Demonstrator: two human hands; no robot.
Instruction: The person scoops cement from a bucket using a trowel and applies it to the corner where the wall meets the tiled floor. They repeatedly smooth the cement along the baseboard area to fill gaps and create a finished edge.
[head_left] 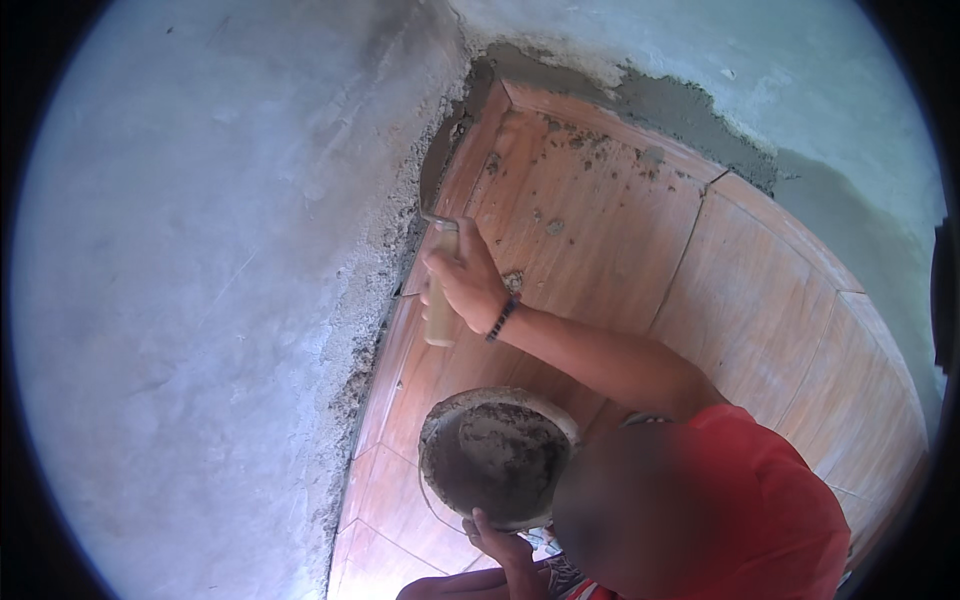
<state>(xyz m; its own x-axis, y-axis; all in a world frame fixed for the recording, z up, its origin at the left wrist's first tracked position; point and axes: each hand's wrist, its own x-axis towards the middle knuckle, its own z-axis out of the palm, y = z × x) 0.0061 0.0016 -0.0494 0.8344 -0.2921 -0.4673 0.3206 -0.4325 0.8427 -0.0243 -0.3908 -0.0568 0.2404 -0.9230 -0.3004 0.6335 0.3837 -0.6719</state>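
Neither of my hands shows in the head view. A co-worker in a red shirt (775, 490) crouches at the lower right. One of this person's hands (468, 280), with a dark bracelet at the wrist, grips the pale handle of a trowel (439, 300). The trowel's bent metal neck reaches to the rough strip beside the left wall; its blade is hard to make out against the grey mortar. The co-worker's other hand (497, 543) holds the near rim of a round bucket (500, 455), tilted and coated with grey mortar inside.
Wood-look tiles (600, 260) cover the floor, edged by skirting tiles (775, 205). Crumbs of mortar (572, 140) lie near the far corner. Wet grey mortar (670, 108) lines the wall above the skirting. A plastered wall (190, 300) rises on the left.
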